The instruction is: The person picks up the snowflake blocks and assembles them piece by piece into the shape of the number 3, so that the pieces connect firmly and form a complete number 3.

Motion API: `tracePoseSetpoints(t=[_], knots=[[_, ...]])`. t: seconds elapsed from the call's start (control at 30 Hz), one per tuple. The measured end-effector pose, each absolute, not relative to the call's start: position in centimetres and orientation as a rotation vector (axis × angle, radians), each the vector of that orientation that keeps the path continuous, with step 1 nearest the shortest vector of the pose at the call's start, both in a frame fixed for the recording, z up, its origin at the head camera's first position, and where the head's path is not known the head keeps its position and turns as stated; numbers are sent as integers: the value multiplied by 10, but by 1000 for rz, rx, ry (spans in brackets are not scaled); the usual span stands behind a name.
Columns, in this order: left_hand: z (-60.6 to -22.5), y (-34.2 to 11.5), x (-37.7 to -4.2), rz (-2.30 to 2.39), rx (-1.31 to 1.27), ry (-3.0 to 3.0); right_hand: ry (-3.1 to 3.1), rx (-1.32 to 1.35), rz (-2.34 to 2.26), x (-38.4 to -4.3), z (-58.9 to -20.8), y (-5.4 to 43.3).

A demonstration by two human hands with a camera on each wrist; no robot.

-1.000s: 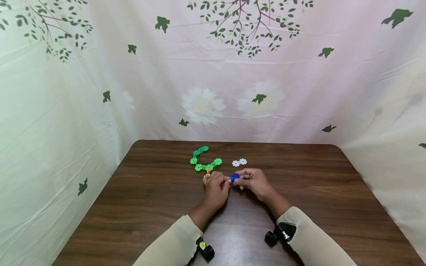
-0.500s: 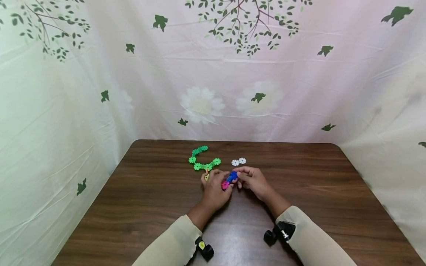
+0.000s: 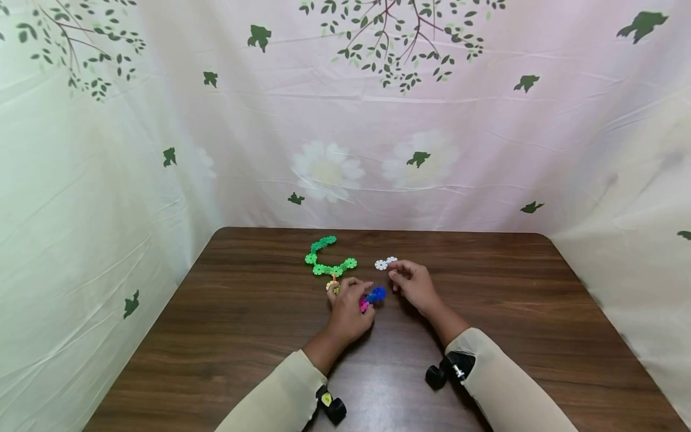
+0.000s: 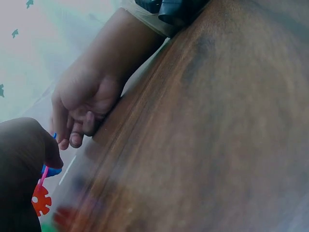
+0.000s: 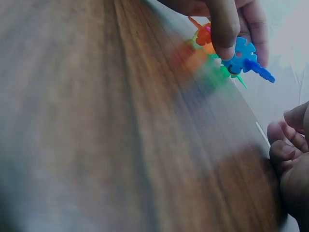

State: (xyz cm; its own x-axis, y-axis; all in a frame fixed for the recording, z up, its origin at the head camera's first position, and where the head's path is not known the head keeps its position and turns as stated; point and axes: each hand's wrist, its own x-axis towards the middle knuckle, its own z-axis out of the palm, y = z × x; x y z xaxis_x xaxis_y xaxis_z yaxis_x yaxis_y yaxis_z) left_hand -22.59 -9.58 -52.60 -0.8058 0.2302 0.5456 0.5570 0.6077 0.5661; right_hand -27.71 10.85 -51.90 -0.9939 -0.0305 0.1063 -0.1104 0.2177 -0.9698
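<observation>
My left hand (image 3: 348,306) pinches a chain of interlocking flower-shaped plastic discs, near its pink disc (image 3: 364,305). Blue discs (image 3: 376,294) stick out to the right at the chain's end. In the right wrist view a light blue disc (image 5: 242,54) shows beside the thumb, joined to a darker blue disc (image 5: 261,71). Part of the chain is hidden under the left hand. My right hand (image 3: 417,288) is bent at the fingers, its fingertips right at a pair of joined white discs (image 3: 381,264) and overlapping the right one. Nothing shows between its fingers in the wrist views.
Beyond the left hand, a curved chain of green discs (image 3: 320,270) lies on the brown wooden table (image 3: 486,288). A yellow disc (image 3: 330,285) sits between it and the left fingers. A printed cloth (image 3: 367,120) hangs behind the table.
My right hand has let go of the blue discs and moved up and slightly right to the white pair. The left hand stays nearly in place, still holding the chain.
</observation>
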Motion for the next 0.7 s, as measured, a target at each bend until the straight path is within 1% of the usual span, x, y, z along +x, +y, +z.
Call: tracePoseSetpoints(t=[0.1, 0.23, 0.43, 0.7], knots=[[-520, -97, -223, -1060, -638, -2496, -2388, 198, 1830, -281, -522, 109], [-521, -97, -223, -1014, -656, -2536, -2391, 289, 1636, -288, -525, 112], [-521, -97, -222, -941, -660, -2550, -2492, 313, 1305, -298, -525, 118], [-523, -97, -223, -921, -649, -2538, -2663, 308, 1106, -309, -525, 118]])
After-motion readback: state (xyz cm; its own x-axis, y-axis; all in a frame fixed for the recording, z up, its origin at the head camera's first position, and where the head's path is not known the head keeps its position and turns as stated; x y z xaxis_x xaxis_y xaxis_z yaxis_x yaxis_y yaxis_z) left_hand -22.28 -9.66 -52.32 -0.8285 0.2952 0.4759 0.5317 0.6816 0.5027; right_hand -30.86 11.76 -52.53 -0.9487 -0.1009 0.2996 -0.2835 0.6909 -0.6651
